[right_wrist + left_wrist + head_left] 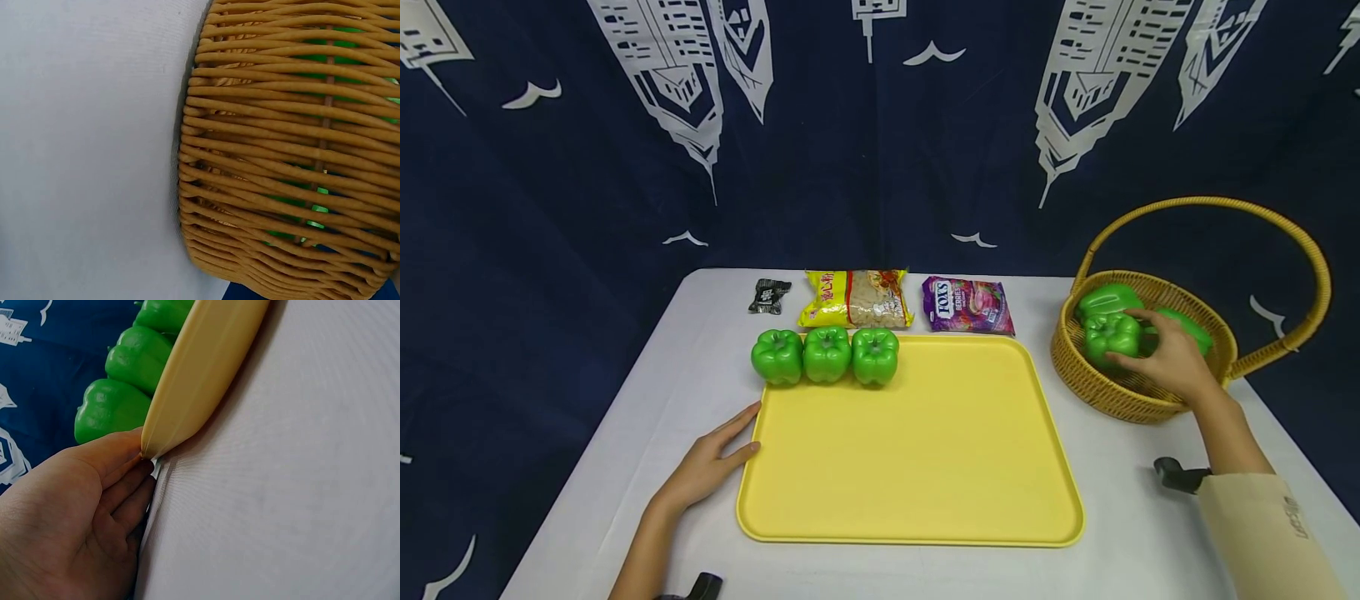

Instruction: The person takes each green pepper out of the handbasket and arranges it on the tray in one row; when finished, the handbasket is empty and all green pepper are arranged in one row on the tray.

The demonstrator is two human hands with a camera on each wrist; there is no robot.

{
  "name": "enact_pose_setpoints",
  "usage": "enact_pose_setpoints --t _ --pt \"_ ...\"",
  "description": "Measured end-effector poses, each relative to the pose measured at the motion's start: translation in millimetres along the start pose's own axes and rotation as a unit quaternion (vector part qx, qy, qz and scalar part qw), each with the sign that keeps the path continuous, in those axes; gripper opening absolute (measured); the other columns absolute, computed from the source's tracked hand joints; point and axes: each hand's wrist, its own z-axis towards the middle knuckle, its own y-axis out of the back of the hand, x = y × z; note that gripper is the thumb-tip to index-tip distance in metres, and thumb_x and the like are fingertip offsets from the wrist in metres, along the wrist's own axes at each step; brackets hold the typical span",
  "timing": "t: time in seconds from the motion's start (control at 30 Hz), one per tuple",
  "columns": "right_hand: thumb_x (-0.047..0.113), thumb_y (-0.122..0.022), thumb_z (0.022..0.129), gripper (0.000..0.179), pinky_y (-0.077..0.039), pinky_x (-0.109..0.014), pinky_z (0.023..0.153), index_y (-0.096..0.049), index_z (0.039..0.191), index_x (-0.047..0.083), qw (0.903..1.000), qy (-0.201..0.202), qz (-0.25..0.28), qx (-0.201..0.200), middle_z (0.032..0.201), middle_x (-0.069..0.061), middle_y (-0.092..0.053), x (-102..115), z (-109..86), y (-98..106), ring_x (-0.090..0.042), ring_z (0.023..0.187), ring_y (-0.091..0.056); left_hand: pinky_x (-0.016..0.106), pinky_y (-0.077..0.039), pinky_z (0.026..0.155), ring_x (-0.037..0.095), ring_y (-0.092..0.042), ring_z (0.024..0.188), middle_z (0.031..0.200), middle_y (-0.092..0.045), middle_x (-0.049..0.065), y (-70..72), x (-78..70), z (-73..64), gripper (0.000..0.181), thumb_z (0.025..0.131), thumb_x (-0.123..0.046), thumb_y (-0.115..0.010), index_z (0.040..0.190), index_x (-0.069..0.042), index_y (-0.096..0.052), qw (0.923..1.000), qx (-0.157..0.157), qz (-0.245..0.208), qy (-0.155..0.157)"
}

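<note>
Three green bell peppers stand in a row along the back left edge of a yellow tray. My left hand lies at the tray's left side, its extended fingers touching the rim; the left wrist view shows the hand at the tray's corner. On the right, my right hand reaches into a wicker basket and holds a green bell pepper between thumb and fingers. Other green peppers lie around it. The right wrist view shows the basket's woven side, hiding the hand.
Behind the tray lie a small black packet, a yellow bag with a clear window and a purple FOX'S bag. The basket's tall handle arches over it. A dark blue patterned cloth hangs behind the white table.
</note>
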Motion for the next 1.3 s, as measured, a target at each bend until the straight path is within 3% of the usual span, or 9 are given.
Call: enact_pose_setpoints --t 0.33,0.57,0.6,0.73,0.83,0.97,1.1,1.23,1.3 --pt "0.025 -0.079 0.072 0.083 -0.033 -0.068 0.081 -0.036 0.139 0.005 0.999 0.017 0.017 -0.038 0.13 -0.028 -0.033 11.5 -7.0 5.2 -0.051 0.111 -0.034 0.052 -0.023 0.107 0.03 -0.025 0.135 0.147 -0.032 0.007 0.2 -0.5 0.1 0.06 0.091 -0.038 -0.057 0.143 -0.017 -0.036 1.0 0.002 -0.005 0.001" --pt "0.028 -0.079 0.071 0.081 -0.034 -0.066 0.076 -0.038 0.136 0.002 0.9983 0.018 0.014 -0.054 0.123 -0.031 -0.04 35.1 -10.5 15.3 -0.052 0.105 -0.039 0.052 -0.023 0.107 0.03 -0.025 0.135 0.147 -0.032 0.006 0.6 -0.3 0.8 0.061 0.09 -0.039 -0.057 0.143 -0.018 -0.036 1.0 0.004 -0.008 0.002" --pt "0.027 -0.08 0.07 0.081 -0.035 -0.063 0.075 -0.039 0.135 0.002 0.9978 0.025 0.015 -0.059 0.122 -0.031 -0.041 39.7 -10.8 16.3 -0.051 0.104 -0.04 0.052 -0.023 0.107 0.03 -0.025 0.135 0.147 -0.032 0.006 0.7 -0.3 0.7 0.061 0.09 -0.039 -0.057 0.143 -0.017 -0.036 1.0 0.004 -0.008 0.002" --pt "0.017 -0.083 0.064 0.082 -0.042 -0.022 0.079 -0.041 0.133 0.002 0.9942 0.07 0.035 -0.074 0.122 -0.025 -0.047 58.7 -9.9 16.9 -0.044 0.099 -0.049 0.052 -0.023 0.107 0.03 -0.025 0.135 0.147 -0.032 0.006 1.1 0.1 0.3 0.061 0.09 -0.038 -0.057 0.143 -0.017 -0.036 1.0 0.005 -0.007 0.001" --pt "0.013 -0.084 0.062 0.084 -0.04 -0.019 0.076 -0.044 0.135 0.006 0.9905 0.111 0.041 -0.07 0.123 -0.021 -0.048 72.6 -7.2 12.6 -0.039 0.097 -0.051 0.051 -0.023 0.107 0.03 -0.025 0.135 0.147 -0.032 0.007 0.9 0.6 0.3 0.061 0.091 -0.038 -0.057 0.143 -0.016 -0.036 1.0 0.005 -0.008 0.0" --pt "0.015 -0.085 0.063 0.08 -0.043 -0.032 0.081 -0.047 0.133 0.01 0.9868 0.147 0.046 -0.05 0.124 -0.016 -0.048 91.1 -3.0 0.8 -0.033 0.102 -0.05 0.051 -0.023 0.107 0.03 -0.025 0.135 0.147 -0.032 0.007 0.4 1.0 0.4 0.061 0.091 -0.038 -0.057 0.143 -0.015 -0.036 1.0 0.005 -0.007 0.002" --pt "0.016 -0.085 0.064 0.075 -0.048 -0.02 0.084 -0.049 0.13 0.006 0.9815 0.181 0.056 -0.028 0.123 -0.014 -0.052 110.7 2.1 -15.4 -0.03 0.104 -0.054 0.052 -0.023 0.107 0.03 -0.025 0.135 0.147 -0.032 0.006 -0.1 1.0 0.4 0.061 0.091 -0.038 -0.057 0.143 -0.016 -0.036 1.0 0.004 -0.006 0.002" --pt "0.016 -0.084 0.065 0.072 -0.052 -0.045 0.081 -0.05 0.127 0.004 0.9759 0.205 0.073 0.01 0.119 -0.016 -0.056 128.9 8.7 -32.0 -0.032 0.101 -0.058 0.052 -0.023 0.107 0.03 -0.025 0.135 0.147 -0.032 0.006 0.1 0.7 -0.1 0.061 0.09 -0.039 -0.057 0.143 -0.017 -0.036 1.0 0.003 -0.008 0.001" --pt "0.019 -0.083 0.067 0.07 -0.051 -0.047 0.081 -0.049 0.126 0.003 0.9738 0.209 0.081 0.038 0.118 -0.016 -0.057 136.7 11.5 -40.5 -0.032 0.101 -0.059 0.052 -0.023 0.107 0.03 -0.025 0.135 0.147 -0.032 0.007 0.2 0.6 -0.3 0.061 0.09 -0.039 -0.057 0.143 -0.017 -0.036 1.0 0.003 -0.009 0.0"
